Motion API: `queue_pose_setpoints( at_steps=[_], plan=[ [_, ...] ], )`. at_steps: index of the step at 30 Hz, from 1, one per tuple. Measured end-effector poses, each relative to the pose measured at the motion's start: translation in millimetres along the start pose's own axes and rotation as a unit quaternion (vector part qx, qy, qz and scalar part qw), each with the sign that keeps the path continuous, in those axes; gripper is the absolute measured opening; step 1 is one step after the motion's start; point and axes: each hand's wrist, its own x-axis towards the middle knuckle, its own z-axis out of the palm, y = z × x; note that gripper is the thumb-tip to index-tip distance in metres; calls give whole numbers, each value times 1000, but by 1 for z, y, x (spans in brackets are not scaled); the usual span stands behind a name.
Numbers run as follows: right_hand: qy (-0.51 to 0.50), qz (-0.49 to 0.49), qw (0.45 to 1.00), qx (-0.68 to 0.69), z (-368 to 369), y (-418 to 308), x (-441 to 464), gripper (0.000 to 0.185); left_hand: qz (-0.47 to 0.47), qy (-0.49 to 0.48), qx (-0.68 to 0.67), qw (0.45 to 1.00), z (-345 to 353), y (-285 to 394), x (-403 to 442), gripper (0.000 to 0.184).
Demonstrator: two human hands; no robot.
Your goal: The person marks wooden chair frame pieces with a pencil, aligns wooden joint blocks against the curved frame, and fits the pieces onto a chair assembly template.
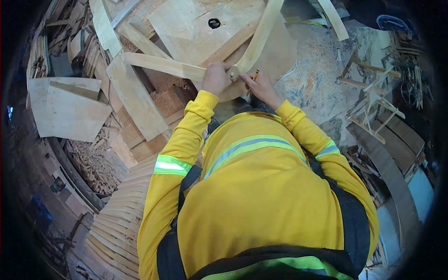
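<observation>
My left hand is closed, its fingers at a small round wooden piece with a knob or hole in its middle. That piece lies where a straight wooden strip from the left meets a curved wooden strip from the top. Just right of it, my right hand grips a yellow pencil, its fingertips close to the round piece. Beneath both hands is a broad plywood sheet. My fingers partly hide the strip ends.
A plywood panel with a dark hole lies ahead. Boards and sawdust are at the left. Stacked curved slats sit lower left, near a scrap pile. A wooden frame stands at the right.
</observation>
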Motion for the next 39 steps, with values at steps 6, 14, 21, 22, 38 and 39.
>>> queue_pose_setpoints(
  at_steps=[6,14,21,22,38,39],
  plan=[
    [1,35,999,-11,13,12,11,44,9,-34,4,999,-5,-4,2,32],
    [34,41,997,47,20,11,10,47,64,-388,-39,919,-33,-42,97,56],
    [46,74,993,81,11,-14,3,51,47,-502,19,863,-38,-6,118,49],
    [55,74,992,85,12,-18,3,52,49,-515,24,855,-34,-8,122,50],
    [183,-267,939,-115,7,-32,-59,17,39,-541,-33,839,-21,-10,122,45],
    [150,-286,941,-99,15,-36,-63,17,51,-538,-1,842,-20,-9,123,45]
  ],
)
